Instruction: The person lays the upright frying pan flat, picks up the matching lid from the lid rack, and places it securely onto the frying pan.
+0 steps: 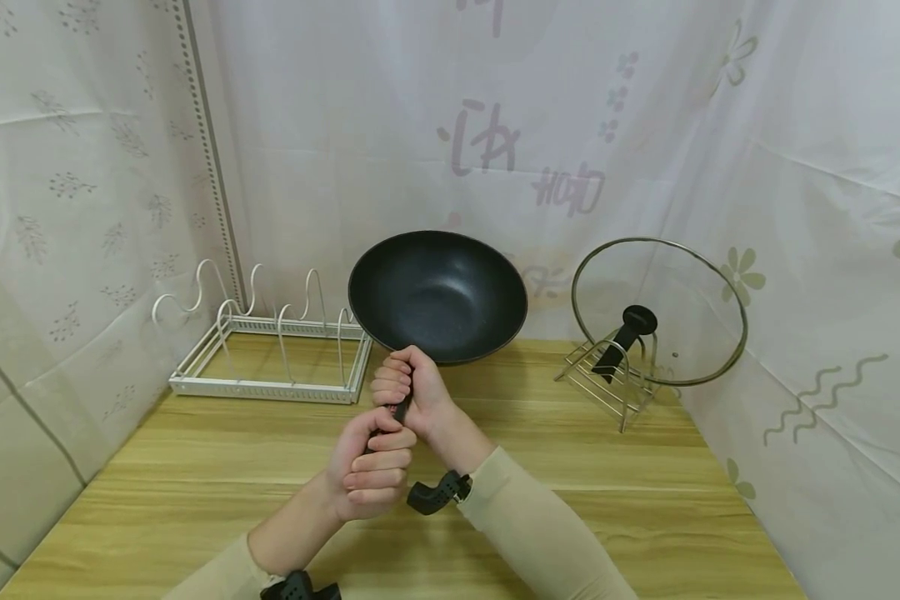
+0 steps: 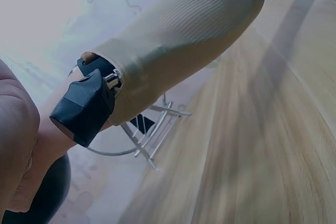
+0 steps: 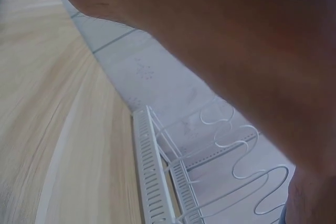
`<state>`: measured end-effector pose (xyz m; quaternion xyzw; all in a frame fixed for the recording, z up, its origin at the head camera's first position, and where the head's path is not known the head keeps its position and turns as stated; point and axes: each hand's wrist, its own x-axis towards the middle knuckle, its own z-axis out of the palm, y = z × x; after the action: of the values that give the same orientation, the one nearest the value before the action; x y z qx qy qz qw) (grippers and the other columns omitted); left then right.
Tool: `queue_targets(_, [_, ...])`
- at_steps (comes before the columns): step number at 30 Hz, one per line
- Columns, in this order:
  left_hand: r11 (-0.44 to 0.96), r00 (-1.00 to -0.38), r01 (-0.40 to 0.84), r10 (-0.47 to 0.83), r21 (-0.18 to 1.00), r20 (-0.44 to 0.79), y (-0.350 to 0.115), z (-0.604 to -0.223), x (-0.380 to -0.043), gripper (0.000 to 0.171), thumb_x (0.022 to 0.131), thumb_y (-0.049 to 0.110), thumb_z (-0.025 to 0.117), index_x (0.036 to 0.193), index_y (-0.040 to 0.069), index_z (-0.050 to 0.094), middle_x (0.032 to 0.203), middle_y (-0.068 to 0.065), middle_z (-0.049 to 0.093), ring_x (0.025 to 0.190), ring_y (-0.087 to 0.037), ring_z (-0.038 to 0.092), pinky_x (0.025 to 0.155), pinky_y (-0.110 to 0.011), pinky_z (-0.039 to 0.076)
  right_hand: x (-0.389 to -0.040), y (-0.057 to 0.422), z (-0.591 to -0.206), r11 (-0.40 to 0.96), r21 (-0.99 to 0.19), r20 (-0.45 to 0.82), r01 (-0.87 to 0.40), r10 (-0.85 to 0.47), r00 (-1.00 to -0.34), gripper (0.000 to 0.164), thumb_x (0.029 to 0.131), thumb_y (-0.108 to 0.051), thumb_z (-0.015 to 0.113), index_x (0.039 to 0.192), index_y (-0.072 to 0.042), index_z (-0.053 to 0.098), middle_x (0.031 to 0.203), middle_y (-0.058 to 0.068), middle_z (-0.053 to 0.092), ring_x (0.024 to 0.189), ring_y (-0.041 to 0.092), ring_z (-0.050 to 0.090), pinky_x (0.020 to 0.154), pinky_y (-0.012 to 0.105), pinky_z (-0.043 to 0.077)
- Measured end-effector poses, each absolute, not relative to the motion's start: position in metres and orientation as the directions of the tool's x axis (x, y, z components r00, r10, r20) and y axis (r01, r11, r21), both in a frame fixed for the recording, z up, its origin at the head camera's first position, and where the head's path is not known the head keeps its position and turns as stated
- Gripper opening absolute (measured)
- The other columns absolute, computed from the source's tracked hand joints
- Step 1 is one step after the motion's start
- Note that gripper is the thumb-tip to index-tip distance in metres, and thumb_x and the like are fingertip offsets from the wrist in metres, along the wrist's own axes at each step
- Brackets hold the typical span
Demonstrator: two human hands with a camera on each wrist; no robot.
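A wok is held by its handle.
The left hand grips the near part, the right hand the far part, both curled round it; just beyond them is the wok, tilted, between the rack at left and lid at right.

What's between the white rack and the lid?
In the head view, the wok sits between the white rack and the lid, its handle gripped by the left hand and right hand.

Head cam faces fwd/down, wrist cams close; all share tabletop.
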<state>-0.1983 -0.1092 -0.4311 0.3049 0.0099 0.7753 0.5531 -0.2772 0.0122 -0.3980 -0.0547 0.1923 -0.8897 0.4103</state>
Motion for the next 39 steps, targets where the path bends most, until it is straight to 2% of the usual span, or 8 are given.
queue_targets(10, [-0.380, -0.212, -0.863, 0.870, 0.333, 0.445, -0.101, -0.437, -0.200, 0.040, 0.108, 0.027, 0.040, 0.070, 0.022, 0.028, 0.051, 0.010, 0.027, 0.037, -0.005, 0.026, 0.034, -0.016, 0.018, -0.278, 0.022, -0.404, -0.596, -0.383, -0.091, 0.706, -0.736, -0.671, 0.053, 0.114, -0.026, 0.022, 0.062, -0.021, 0.030, 0.052, -0.009, 0.039, 0.044, 0.006, 0.043, 0.047, 0.016, 0.036])
queue_targets(23, [-0.350, -0.197, -0.886, 0.877, 0.304, 0.438, -0.090, -0.445, -0.203, 0.040, 0.108, 0.027, 0.041, 0.070, 0.023, 0.026, 0.053, 0.010, 0.026, 0.038, -0.004, 0.026, 0.036, -0.016, 0.019, -0.279, 0.037, -0.416, -0.617, -0.368, -0.098, 0.695, -0.718, -0.689, 0.051, 0.113, -0.023, 0.028, 0.062, -0.020, 0.035, 0.054, -0.008, 0.040, 0.044, 0.006, 0.042, 0.047, 0.018, 0.040])
queue_targets(39, [-0.340, -0.208, -0.892, 0.894, 0.298, 0.397, -0.074, -0.457, -0.205, 0.040, 0.105, 0.028, 0.043, 0.070, 0.024, 0.027, 0.052, 0.011, 0.024, 0.039, -0.003, 0.026, 0.036, -0.015, 0.018, -0.280, 0.056, -0.430, -0.622, -0.359, -0.125, 0.696, -0.707, -0.696, 0.050, 0.113, -0.023, 0.028, 0.063, -0.020, 0.033, 0.055, -0.008, 0.039, 0.046, 0.007, 0.039, 0.047, 0.019, 0.042])
